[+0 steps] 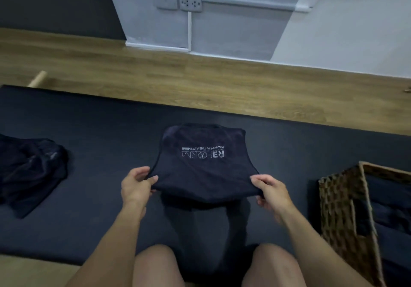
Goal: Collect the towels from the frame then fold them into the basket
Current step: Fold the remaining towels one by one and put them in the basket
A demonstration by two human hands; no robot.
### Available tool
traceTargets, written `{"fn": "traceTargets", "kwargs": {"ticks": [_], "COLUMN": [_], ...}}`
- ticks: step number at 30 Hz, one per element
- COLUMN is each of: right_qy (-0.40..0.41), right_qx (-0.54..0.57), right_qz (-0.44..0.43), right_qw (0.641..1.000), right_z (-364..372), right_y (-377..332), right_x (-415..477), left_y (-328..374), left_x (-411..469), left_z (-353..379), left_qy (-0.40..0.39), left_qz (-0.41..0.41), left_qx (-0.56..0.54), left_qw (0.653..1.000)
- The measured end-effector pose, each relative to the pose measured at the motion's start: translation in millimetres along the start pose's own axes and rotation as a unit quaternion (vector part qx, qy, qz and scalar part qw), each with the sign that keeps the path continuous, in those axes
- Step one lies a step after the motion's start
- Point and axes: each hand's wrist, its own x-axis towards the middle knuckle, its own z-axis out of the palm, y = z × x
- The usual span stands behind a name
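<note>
**One towel held by its near edge, mat open on both sides**

A dark towel point(203, 166) with pale lettering is stretched between two hands above a dark mat point(100, 131). The left hand point(135, 187) pinches its near left corner and the right hand point(272, 194) pinches its near right corner. The hands are apart, and the near edge runs taut between them. A shadow lies on the mat under that edge. Whether the towel's far edge touches the mat cannot be told.

Bare mat shows on both sides of the towel. To the left it reaches a crumpled heap point(31, 169) of dark cloth, well apart from the towel. To the right a narrower strip reaches the woven basket point(340, 209), which stands at the picture's right edge. The mat's far edge runs slantwise against a wooden floor point(200, 80), and beyond that is the wall point(233, 26). The two knees point(155, 264) are at the mat's near edge.

Count: one towel in hand, one heap, and one basket with dark cloth inside. The number of pieces in the heap and in the basket is unclear. Two plates point(178, 2) are on the wall. One wooden rod end point(37, 78) lies on the floor at far left.
</note>
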Motion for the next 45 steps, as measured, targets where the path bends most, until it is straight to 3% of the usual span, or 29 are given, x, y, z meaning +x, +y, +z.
{"fn": "traceTargets", "kwargs": {"ticks": [2,6,10,13,20,24,31,35,37,39,42,45], "right_qy": [-0.026,-0.012,-0.085,-0.110,0.022,0.057,0.109,0.143,0.127,0.109,0.085,0.073], "right_qx": [0.010,0.052,0.135,0.068,-0.123,-0.148,-0.309,-0.276,-0.300,-0.328,-0.151,0.031], "right_qz": [0.038,0.030,-0.004,-0.025,-0.100,-0.119,-0.150,-0.189,-0.203,-0.185,-0.129,-0.052], "right_qw": [0.999,0.998,0.987,0.991,0.987,0.980,0.933,0.931,0.923,0.920,0.976,0.995], "right_z": [-13.0,-31.3,-43.2,-40.6,-8.8,12.2,42.0,49.9,52.5,52.3,47.7,52.7], "right_y": [5.5,1.6,-14.9,-25.8,-44.2,-49.2,-21.4,1.9,8.4,4.8,-3.2,12.6], "right_x": [-9.1,-23.8,-26.2,-13.4,75.2,137.7,218.1,217.9,214.2,210.6,196.2,163.7], "left_y": [-2.1,5.7,12.6,13.1,19.7,20.8,-10.4,-2.7,6.3,16.5,34.6,55.6], "left_x": [-13.1,-33.3,-28.0,-7.1,63.2,110.3,172.9,179.4,178.0,176.4,172.7,150.8], "left_z": [-6.7,-6.9,1.7,11.0,40.3,66.6,91.9,84.3,85.1,91.0,113.2,143.0], "left_qy": [-0.003,-0.007,-0.050,-0.038,0.008,0.025,0.013,-0.065,-0.136,-0.160,-0.047,0.068], "left_qz": [0.015,0.029,0.081,0.092,0.149,0.153,0.130,0.106,0.056,0.048,0.178,0.341], "left_qx": [-0.024,-0.065,0.020,0.078,0.206,0.237,0.323,0.344,0.383,0.400,0.388,0.312], "left_qw": [1.000,0.997,0.995,0.992,0.967,0.959,0.937,0.931,0.912,0.901,0.903,0.884]}}
